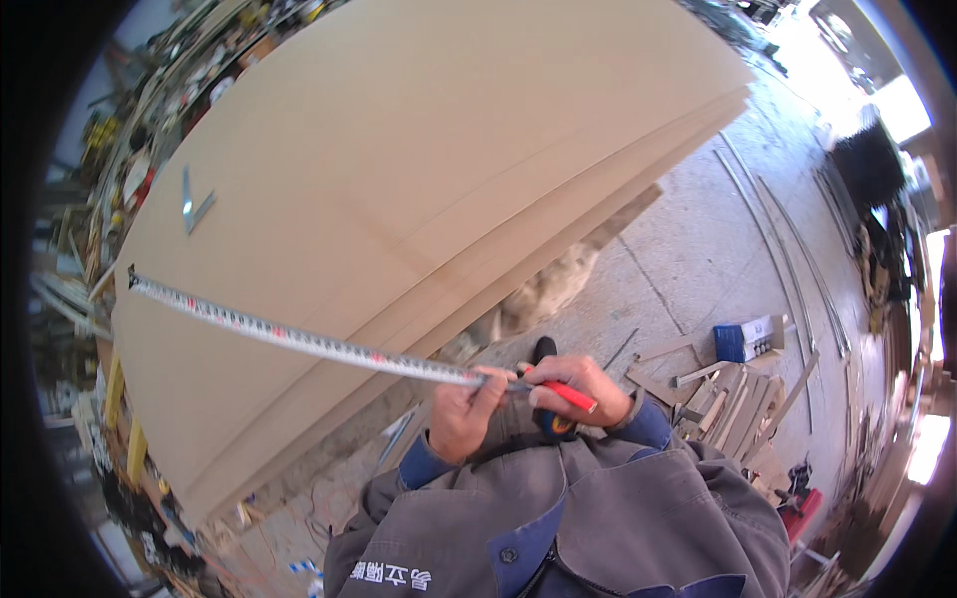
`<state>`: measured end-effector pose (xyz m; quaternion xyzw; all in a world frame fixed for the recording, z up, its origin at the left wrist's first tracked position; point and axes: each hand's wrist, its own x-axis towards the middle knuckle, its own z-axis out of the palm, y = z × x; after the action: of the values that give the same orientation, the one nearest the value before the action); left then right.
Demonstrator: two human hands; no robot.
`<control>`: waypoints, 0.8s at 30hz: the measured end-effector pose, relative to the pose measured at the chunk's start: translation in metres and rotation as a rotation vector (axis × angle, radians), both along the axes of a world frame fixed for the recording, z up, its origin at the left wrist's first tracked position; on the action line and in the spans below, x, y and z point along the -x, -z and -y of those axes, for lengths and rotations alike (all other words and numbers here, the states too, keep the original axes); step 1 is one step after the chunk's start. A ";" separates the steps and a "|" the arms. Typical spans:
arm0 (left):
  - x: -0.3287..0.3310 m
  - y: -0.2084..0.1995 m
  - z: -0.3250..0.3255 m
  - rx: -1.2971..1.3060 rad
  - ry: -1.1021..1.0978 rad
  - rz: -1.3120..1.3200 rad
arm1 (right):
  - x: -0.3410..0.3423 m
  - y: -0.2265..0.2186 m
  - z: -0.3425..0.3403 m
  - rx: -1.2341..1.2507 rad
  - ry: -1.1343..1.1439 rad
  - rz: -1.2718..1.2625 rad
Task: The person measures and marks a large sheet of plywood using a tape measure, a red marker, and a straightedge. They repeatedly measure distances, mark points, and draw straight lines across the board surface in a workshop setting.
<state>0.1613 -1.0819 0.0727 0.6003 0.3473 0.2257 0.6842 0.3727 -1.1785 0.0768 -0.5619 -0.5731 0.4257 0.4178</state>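
Left fingers [486, 396] pinch printed tape [329, 347]; right fingers [566, 370] grip red stick [572, 397]; white lettering [391, 575] on jacket [648, 508].

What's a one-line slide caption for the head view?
A white tape-measure blade crosses stacked tan boards, pinched by the left hand; the right hand holds a red pencil-like stick.

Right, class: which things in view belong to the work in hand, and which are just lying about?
In use:
tape measure, pinched in the left hand
red pencil-like tool, in the right hand
stacked boards, beneath the tape

Lying about:
blue box, on the floor
wood offcuts, near it
metal square, untouched on the boards; possibly for this work
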 end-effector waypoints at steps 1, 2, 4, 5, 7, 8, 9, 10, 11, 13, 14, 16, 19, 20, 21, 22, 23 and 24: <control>-0.010 0.002 0.004 -0.008 0.056 0.007 | -0.004 -0.007 0.005 0.020 0.028 -0.042; -0.022 0.000 0.006 -0.016 0.127 0.008 | -0.008 -0.008 0.013 0.051 0.058 -0.041; -0.050 -0.008 0.011 -0.002 0.168 0.020 | -0.025 -0.005 0.029 0.040 0.113 -0.077; -0.064 -0.009 0.014 0.003 0.186 0.012 | -0.036 -0.003 0.037 0.036 0.136 -0.071; -0.092 -0.006 0.024 0.035 0.210 0.004 | -0.061 -0.001 0.053 0.036 0.172 -0.061; -0.108 -0.002 0.030 0.023 0.230 -0.007 | -0.074 0.000 0.063 0.035 0.193 -0.046; -0.123 0.001 0.037 0.011 0.248 -0.018 | -0.089 0.001 0.073 0.035 0.212 -0.030; -0.140 0.004 0.044 -0.003 0.261 -0.032 | -0.104 0.003 0.083 0.032 0.227 -0.017; -0.157 0.009 0.050 0.004 0.292 -0.051 | -0.120 0.006 0.094 0.052 0.269 -0.052; -0.192 0.013 0.064 0.021 0.350 -0.096 | -0.151 0.011 0.117 0.096 0.349 -0.130; -0.211 0.014 0.074 0.066 0.386 -0.076 | -0.167 0.012 0.128 0.096 0.416 -0.236; -0.254 0.013 0.090 0.153 0.456 -0.037 | -0.198 0.014 0.148 0.092 0.545 -0.451; -0.309 0.017 0.103 0.228 0.633 -0.029 | -0.241 0.010 0.169 0.069 0.684 -0.647; -0.328 0.017 0.108 0.265 0.663 -0.012 | -0.256 0.008 0.173 0.059 0.729 -0.653; -0.344 0.022 0.109 0.325 0.727 0.040 | -0.270 0.003 0.177 0.047 0.755 -0.619; -0.359 0.020 0.111 0.352 0.742 0.053 | -0.283 0.004 0.179 0.017 0.792 -0.629; -0.374 0.019 0.113 0.379 0.757 0.066 | -0.293 0.007 0.181 -0.012 0.830 -0.639; -0.389 0.018 0.114 0.406 0.772 0.078 | -0.302 0.009 0.181 -0.042 0.868 -0.650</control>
<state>0.5500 -1.1956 0.0550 0.5307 0.1085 -0.0970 0.8350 0.6745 -1.3598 0.0676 -0.5778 -0.1381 0.3545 0.7221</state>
